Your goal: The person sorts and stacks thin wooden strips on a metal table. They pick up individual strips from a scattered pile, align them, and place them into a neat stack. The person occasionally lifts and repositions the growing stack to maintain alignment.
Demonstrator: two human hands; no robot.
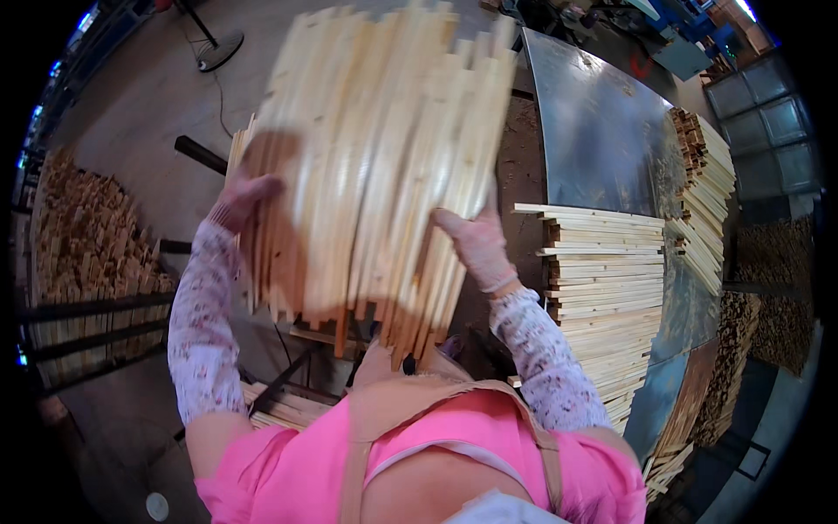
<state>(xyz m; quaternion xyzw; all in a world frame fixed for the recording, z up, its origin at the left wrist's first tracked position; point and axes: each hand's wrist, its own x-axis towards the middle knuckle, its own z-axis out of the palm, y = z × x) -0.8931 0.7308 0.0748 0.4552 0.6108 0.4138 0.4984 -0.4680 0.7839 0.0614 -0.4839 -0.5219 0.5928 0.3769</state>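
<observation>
Between my two hands is a broad bundle of pale wooden strips, pressed side by side, with uneven ends at top and bottom. My left hand grips its left edge, the thumb lying on the front. At the right edge, my right hand is closed on the outer strips, its thumb also in front. Most other fingers are hidden by the wood. Both hands look gloved, with patterned sleeves over the forearms. The bundle's lower end hangs just in front of my apron.
To my right, a metal-topped table carries a row of stacked strips and another pile. More strips fill a rack with black bars on the left. A round stand base with a cable sits beyond.
</observation>
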